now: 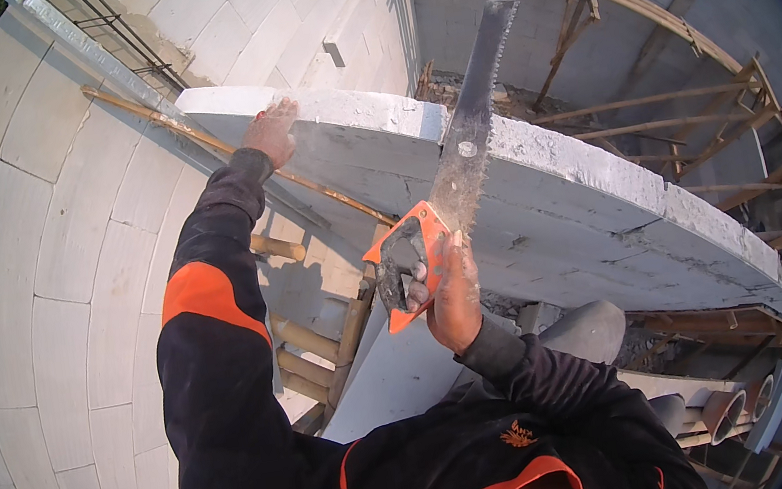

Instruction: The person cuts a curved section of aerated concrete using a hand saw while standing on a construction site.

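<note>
A hand saw [467,127] with an orange and black handle is gripped by my right hand [457,297], the fingers wrapped through the handle opening. Its dusty blade points up and away, set against the top edge of a white block wall [591,164], beside a pale bluish patch. Whether the teeth sit inside a cut I cannot tell. My left hand [271,134] rests on the wall's top at the left, fingers laid over the edge, holding no tool. White dust and crumbs cover the rough top.
A tall block wall [49,326] rises on the left. A thin wooden stick [225,148] slants behind my left wrist. Bamboo scaffolding [686,119] stands beyond the wall at right. Below are bamboo rungs [304,338], a pale board [391,376] and open pipe ends [723,415].
</note>
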